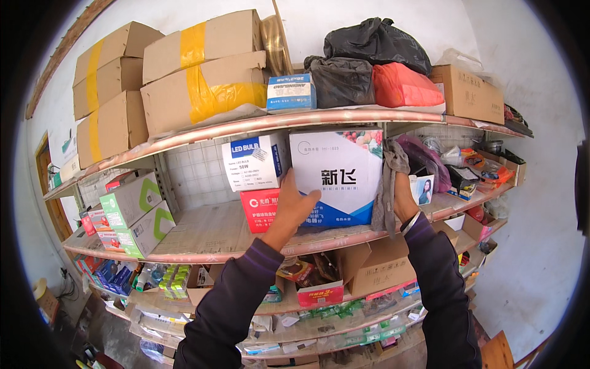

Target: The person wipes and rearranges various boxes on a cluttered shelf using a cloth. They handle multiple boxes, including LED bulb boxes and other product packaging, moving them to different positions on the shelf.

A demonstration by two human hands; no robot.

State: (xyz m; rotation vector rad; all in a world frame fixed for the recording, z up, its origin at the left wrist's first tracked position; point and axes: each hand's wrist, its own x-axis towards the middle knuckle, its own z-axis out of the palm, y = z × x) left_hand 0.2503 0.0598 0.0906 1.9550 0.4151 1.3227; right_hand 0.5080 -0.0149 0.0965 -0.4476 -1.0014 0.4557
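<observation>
A white and blue electric kettle box (339,161) stands on the second shelf. My left hand (295,203) rests against its left front edge, thumb across the front face, some fingers hidden behind the side. My right hand (403,196) is at the box's right side with a grey cloth (392,184) hanging from it; the fingers are mostly hidden by the cloth. Left of the kettle box, a white LED bulb box (251,170) sits on top of a red box (259,212), close to my left hand.
Taped cardboard cartons (203,87), black plastic bags (375,46) and a red bag (405,85) fill the top shelf. Green and white boxes (138,217) stand at left. The top shelf's edge (276,121) runs just above the kettle box. Lower shelves hold open cartons (382,267).
</observation>
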